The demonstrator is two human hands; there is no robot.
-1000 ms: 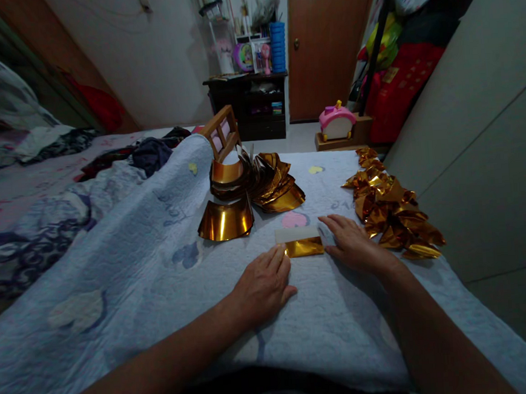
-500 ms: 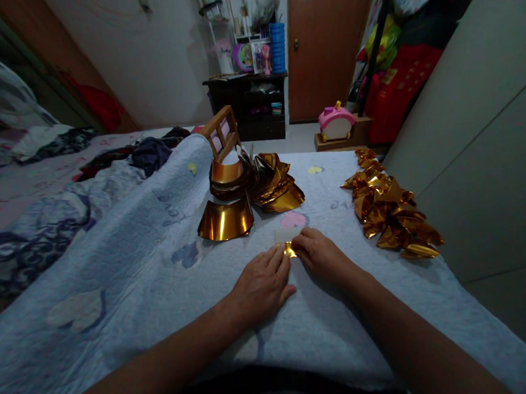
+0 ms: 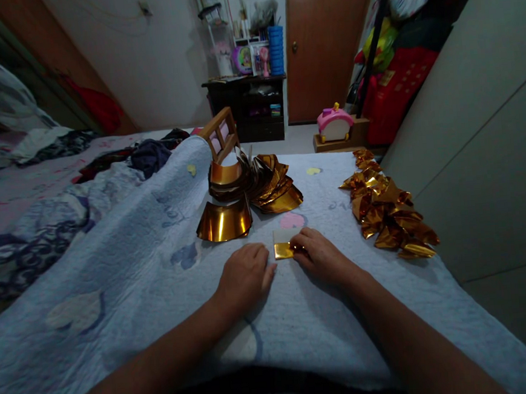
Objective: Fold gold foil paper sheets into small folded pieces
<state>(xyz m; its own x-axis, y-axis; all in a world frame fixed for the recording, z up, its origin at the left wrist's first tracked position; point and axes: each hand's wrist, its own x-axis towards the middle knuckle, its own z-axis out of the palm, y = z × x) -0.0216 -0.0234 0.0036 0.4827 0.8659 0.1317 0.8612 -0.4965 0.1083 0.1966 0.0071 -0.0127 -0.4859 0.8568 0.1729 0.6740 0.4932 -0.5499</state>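
Observation:
A small folded piece of gold foil paper (image 3: 282,251) lies flat on the quilt in front of me, its upper strip showing pale grey-white. My right hand (image 3: 316,251) has its fingers curled onto the paper's right end and covers that end. Just left of the paper, my left hand (image 3: 245,276) rests on the quilt with bent fingers and the thumb apart, holding nothing. Beyond the hands sit curved gold foil sheets (image 3: 225,222) and a fanned stack of them (image 3: 274,187). To the right is a heap of folded gold foil pieces (image 3: 385,211).
The pale blue quilt (image 3: 161,290) covers the surface under my hands. A small wooden frame (image 3: 222,133) stands behind the foil stack. A pink toy (image 3: 334,124) sits past the far edge, and a grey panel (image 3: 481,137) rises on the right.
My left hand has come off the foil paper and moved left, uncovering its left end. My right hand stays on the right end.

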